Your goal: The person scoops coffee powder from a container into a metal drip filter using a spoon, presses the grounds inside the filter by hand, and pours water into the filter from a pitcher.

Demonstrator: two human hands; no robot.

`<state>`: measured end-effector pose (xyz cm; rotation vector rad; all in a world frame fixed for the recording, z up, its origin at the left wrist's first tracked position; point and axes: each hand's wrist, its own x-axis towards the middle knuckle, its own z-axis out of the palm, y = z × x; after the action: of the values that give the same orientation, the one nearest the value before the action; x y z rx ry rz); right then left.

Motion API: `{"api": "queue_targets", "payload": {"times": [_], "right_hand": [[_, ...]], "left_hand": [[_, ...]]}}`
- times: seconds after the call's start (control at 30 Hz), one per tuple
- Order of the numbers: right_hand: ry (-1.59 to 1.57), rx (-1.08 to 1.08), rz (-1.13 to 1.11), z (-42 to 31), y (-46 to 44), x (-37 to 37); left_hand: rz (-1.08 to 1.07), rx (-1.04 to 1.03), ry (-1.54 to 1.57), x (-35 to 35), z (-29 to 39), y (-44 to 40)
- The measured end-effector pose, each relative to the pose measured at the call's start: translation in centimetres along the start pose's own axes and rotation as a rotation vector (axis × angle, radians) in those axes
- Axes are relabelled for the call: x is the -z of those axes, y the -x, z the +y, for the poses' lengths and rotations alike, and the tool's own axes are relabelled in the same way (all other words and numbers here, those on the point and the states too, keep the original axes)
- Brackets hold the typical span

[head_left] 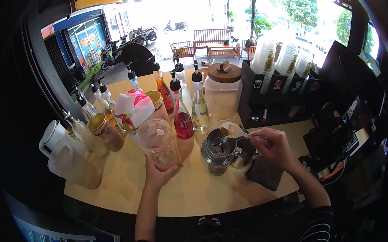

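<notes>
My left hand (158,174) is wrapped round the lower part of a clear open jar (158,144), which is tilted slightly on the counter. Between the fingers of my right hand (275,147) is the handle of a spoon (235,131). The bowl of the spoon, with something brownish in it, hangs over the rim of a metal drip filter (220,146). That filter sits on top of a glass (217,167). Just right of it stands a metal cup (244,153), partly behind my right fingers. A dark cloth (265,173) lies below my right hand.
Pump bottles, among them a red syrup bottle (183,121), stand behind the jar. A large wooden-lidded jar (223,93) is at the back. White pitchers (65,148) stand left. Stacked plastic cups (265,57) fill a black holder at the right, near a dark machine (330,128).
</notes>
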<state>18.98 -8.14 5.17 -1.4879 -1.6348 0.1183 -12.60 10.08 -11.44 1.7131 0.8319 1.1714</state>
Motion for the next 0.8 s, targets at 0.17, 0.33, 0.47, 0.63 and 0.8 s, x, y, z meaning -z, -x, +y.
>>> {"api": "queue_targets", "payload": {"times": [0.17,0.33,0.47,0.63,0.8], "right_hand": [[0.004,-0.005,0.004,0.2,-0.1,-0.1],[0.013,0.046,0.013,0.7,0.1,-0.1],[0.008,0.024,0.021,0.5,0.2,0.2],[0.021,0.055,0.076,0.7,0.8,0.3],[0.065,0.020,-0.008,0.5,1.9,0.9]], "left_hand": [[0.011,0.007,0.032,-0.2,0.6,0.1],[0.002,0.012,0.019,0.0,-0.2,0.0],[0.008,0.017,0.033,0.0,-0.7,0.1],[0.014,-0.014,0.061,-0.2,-0.2,0.0],[0.017,-0.013,0.070,-0.5,1.3,0.1]]}}
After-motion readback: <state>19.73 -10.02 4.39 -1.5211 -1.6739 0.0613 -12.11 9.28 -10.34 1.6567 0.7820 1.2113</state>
